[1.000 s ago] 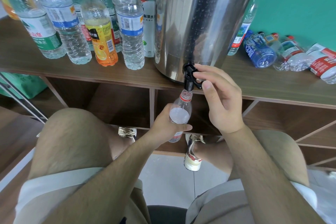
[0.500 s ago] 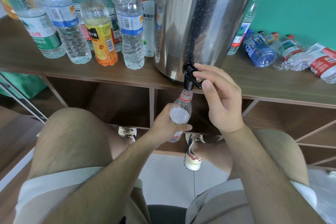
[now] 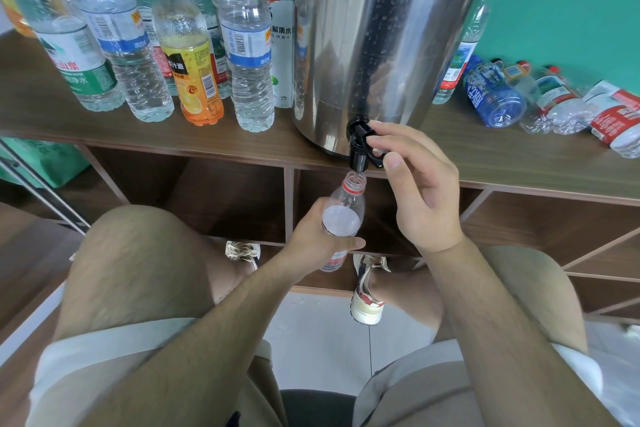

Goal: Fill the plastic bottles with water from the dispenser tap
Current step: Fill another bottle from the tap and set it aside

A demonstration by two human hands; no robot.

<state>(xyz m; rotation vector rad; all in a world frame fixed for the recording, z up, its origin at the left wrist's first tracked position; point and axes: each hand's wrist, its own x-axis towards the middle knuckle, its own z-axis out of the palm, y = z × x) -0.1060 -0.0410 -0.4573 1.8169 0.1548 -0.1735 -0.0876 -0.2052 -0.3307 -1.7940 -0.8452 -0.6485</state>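
Head view looks down on a seated person's bare knees and both forearms, which reach toward a wooden shelf unit (image 3: pixel 502 166). On its top stands a tall steel dispenser (image 3: pixel 381 28), its wall beaded with droplets, and a black tap (image 3: pixel 360 146) juts from its base over the shelf edge. The right hand (image 3: pixel 422 191) pinches the tap's lever between thumb and forefinger, with the other fingers loosely curled behind. Directly under the spout, the left hand (image 3: pixel 318 236) grips a small clear plastic bottle (image 3: pixel 344 215) round its body, thumb across the front. The bottle is uncapped, has a red ring at the neck and leans slightly, its mouth just below the spout without clearly touching it. A pale water surface shows inside at about shoulder height; I cannot tell whether water is running. Left of the dispenser a cluster of capped bottles stands upright, among them an orange-labelled bottle (image 3: pixel 188 55) with a yellow cap and a white-capped bottle (image 3: pixel 247 52) just beside it. To the right several bottles lie on their sides, including a blue bottle (image 3: pixel 491 94) and a red-labelled bottle (image 3: pixel 616 118). Below, one shoe (image 3: pixel 367 291) rests on pale floor tile.
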